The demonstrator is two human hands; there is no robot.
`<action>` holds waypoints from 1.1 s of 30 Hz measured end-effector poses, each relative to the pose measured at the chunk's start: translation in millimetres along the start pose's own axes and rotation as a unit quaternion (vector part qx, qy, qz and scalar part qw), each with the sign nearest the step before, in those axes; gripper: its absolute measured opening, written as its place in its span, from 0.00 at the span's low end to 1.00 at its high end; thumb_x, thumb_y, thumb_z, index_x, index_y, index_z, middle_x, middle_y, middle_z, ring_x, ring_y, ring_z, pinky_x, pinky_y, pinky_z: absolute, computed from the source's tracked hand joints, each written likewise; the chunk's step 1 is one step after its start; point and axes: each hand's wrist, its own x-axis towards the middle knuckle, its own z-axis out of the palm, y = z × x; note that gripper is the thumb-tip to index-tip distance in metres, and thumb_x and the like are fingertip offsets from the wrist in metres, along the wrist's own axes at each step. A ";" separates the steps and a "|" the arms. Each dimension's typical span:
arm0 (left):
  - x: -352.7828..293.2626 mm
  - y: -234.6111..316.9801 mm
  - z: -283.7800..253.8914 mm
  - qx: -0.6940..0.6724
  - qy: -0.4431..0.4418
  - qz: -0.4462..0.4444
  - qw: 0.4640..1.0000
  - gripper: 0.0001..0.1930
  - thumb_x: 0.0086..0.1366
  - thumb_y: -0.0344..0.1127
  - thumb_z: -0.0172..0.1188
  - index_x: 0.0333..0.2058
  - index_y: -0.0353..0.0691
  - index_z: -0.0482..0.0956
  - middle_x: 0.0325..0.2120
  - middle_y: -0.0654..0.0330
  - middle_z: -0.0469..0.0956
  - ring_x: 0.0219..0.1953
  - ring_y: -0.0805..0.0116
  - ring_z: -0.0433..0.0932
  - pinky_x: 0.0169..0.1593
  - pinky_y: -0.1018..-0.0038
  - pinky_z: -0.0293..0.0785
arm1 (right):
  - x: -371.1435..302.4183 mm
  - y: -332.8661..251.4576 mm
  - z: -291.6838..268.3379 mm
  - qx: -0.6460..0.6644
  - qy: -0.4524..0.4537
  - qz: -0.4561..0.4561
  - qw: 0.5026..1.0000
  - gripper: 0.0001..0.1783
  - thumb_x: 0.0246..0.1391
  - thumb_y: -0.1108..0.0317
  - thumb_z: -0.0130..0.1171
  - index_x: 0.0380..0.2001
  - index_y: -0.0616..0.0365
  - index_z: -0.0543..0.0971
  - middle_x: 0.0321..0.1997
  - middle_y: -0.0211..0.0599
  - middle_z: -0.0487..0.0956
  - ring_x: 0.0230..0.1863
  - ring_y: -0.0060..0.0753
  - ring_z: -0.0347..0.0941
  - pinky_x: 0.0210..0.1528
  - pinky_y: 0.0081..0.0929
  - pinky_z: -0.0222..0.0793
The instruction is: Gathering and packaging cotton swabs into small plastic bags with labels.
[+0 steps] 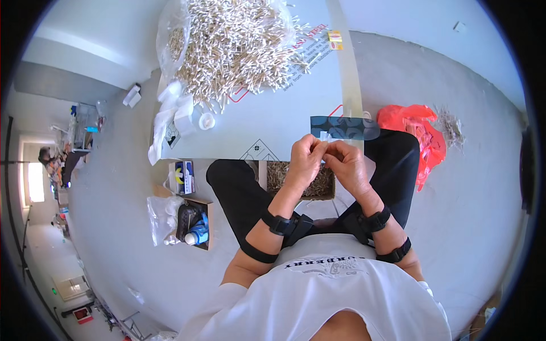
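Note:
My left hand [305, 162] and my right hand [348, 169] meet at the table's near edge, thumbs and fingers pinched together. Between their fingertips sticks up a small whitish piece [325, 136], perhaps thin plastic; its exact kind is too small to make out. Just behind it, a dark translucent sheet with round shapes [364, 126] lies across the right front corner of the table. A large heap of cotton swabs [233, 48] covers the far part of the table, partly in a clear plastic bag [173, 34].
The table [227, 145] also bears a small white roll [207, 121], crumpled white plastic [165, 116] and yellow packets [335, 40]. A box of swab-like sticks [318, 184] stands between my knees. A red bag [418, 128] lies right, an open carton [202, 244] left.

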 end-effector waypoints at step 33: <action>15.4 -1.9 71.7 0.140 -0.042 0.108 0.983 0.11 0.60 0.29 0.61 0.23 0.30 0.70 0.16 0.52 0.74 0.19 0.67 0.73 0.25 0.68 0.68 | -6.3 15.5 -64.2 -0.120 0.129 -0.087 0.981 0.07 0.49 0.75 0.58 0.21 0.67 0.75 0.15 0.41 0.73 0.17 0.27 0.68 0.23 0.29 0.65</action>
